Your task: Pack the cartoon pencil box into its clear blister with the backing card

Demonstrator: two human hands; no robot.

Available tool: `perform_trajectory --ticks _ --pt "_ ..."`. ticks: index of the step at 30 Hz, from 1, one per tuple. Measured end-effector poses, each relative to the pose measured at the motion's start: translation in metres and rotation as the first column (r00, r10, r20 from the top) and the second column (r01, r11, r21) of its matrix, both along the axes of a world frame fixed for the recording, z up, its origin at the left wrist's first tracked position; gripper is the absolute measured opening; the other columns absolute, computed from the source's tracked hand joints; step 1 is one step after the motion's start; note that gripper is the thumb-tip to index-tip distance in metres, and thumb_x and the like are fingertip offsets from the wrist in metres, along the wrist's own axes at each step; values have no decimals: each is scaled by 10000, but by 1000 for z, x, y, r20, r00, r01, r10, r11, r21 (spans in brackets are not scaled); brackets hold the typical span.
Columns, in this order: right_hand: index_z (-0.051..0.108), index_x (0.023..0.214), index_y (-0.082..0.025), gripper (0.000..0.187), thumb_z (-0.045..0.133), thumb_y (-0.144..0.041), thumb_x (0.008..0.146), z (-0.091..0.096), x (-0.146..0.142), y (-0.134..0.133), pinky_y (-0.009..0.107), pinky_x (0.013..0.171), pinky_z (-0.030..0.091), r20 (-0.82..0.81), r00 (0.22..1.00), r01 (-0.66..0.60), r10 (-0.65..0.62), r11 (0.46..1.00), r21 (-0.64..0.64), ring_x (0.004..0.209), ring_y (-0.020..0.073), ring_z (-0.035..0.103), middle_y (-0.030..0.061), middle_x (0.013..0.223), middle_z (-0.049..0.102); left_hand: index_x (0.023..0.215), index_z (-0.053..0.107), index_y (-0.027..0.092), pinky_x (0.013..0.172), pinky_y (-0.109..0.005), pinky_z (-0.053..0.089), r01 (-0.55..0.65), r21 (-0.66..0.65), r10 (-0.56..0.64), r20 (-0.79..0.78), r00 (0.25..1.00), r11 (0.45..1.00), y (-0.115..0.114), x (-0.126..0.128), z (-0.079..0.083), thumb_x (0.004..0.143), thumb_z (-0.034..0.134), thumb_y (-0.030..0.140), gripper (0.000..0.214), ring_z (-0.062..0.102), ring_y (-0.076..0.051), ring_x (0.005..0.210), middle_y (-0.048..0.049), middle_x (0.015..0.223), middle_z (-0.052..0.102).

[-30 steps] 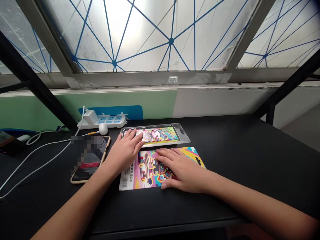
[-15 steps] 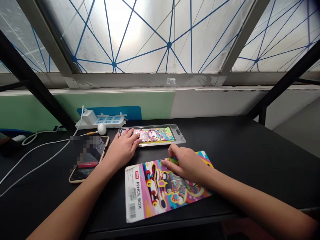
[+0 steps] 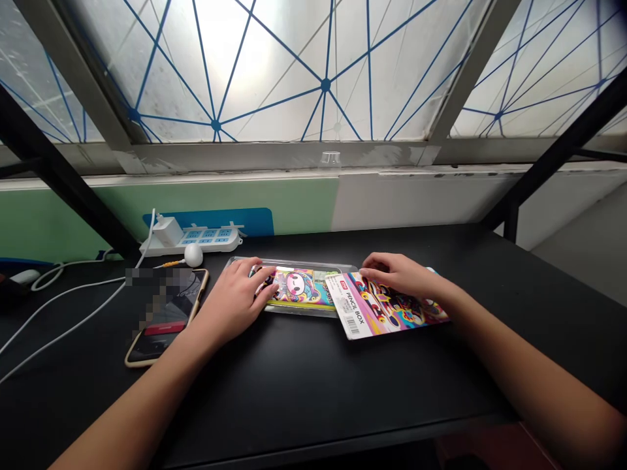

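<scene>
A colourful pencil case in a clear plastic blister tray (image 3: 301, 288) lies flat on the black table (image 3: 313, 378). My left hand (image 3: 235, 301) rests on the tray's left end, fingers stretched over it. My right hand (image 3: 401, 277) grips the far edge of a printed card marked "PENCIL BOX" (image 3: 377, 310). The card lies to the right of the tray, and its left end overlaps the tray's right end.
A phone (image 3: 166, 313) lies left of my left hand. Behind it sit a white power strip (image 3: 196, 238) with a charger, a small white ball (image 3: 193, 254) and white cables (image 3: 63, 307) trailing left. Black frame posts slant at both sides; a window sill runs behind.
My right hand has carried the printed card from the near middle of the table to the right and back, beside the tray. My left hand has stayed on the tray.
</scene>
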State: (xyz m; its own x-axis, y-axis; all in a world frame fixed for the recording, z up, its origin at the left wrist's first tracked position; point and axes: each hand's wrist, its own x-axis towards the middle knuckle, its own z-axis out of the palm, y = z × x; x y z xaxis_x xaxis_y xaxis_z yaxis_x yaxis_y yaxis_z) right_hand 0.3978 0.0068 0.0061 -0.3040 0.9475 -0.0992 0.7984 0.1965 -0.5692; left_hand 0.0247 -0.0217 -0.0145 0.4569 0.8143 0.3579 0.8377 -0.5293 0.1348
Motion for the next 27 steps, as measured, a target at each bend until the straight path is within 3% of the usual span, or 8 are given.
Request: perform_trajectory --ticks 5,13,22,27 --pt "687 843 -235 471 564 -689 870 -2 -20 -6 298 594 418 7 1000 -1 1 1000 -7 698 193 601 16 786 699 1310 669 236 1065 -502 440 -5 -6 5 -30 1000 1000 -2 -1 2 1043 417 451 426 533 -326 1236 -134 1326 591" --pt "736 839 -242 489 622 -717 813 -3 19 11 289 538 415 30 997 74 -72 995 -65 603 178 610 16 750 722 1296 680 250 1022 -501 459 10 -37 -11 -28 1000 999 -4 -7 3 1031 432 482 431 532 -318 1182 -122 1280 598" --pt "723 857 -239 474 647 -703 805 0 9 7 305 616 457 7 981 194 -194 980 53 745 217 663 34 844 757 1277 703 283 985 -485 460 25 -61 -25 8 1000 998 -5 -14 6 993 492 529 431 555 -316 1127 -102 1228 613" --pt "727 887 -250 468 636 -704 819 2 9 5 317 605 450 -10 976 218 -219 967 131 726 214 647 26 829 748 1273 711 276 956 -488 462 41 -82 -42 -3 999 996 -5 -16 8 983 501 553 452 562 -312 1090 -106 1208 614"
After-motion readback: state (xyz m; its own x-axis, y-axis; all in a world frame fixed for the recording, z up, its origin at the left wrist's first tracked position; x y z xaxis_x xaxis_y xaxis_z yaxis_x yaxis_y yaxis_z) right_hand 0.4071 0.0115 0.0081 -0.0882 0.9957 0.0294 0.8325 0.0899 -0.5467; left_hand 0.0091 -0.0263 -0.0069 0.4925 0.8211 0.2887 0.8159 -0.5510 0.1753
